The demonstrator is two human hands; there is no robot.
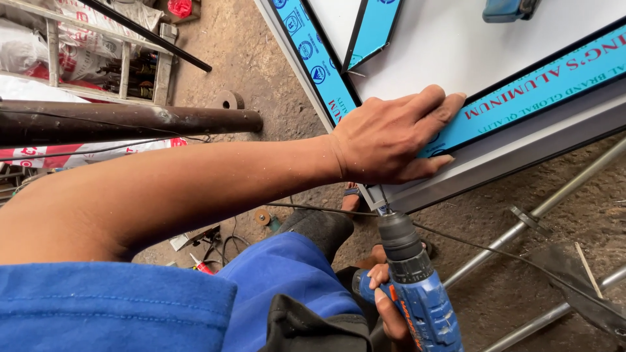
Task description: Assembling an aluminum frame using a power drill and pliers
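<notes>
Pressing my left hand (391,140) flat, fingers spread, on the corner of an aluminium frame (521,130) still wrapped in blue protective film, I steady it over the dirt floor (261,58). My right hand (388,303) is wrapped around the grip of a blue cordless drill (417,287), its bit touching the frame's corner joint from below (whether a screw sits on the tip, I cannot tell). By my judgement the corner fastening is under way, not finished: the bit stands at the surface. A white panel (456,39) lies inside the frame.
</notes>
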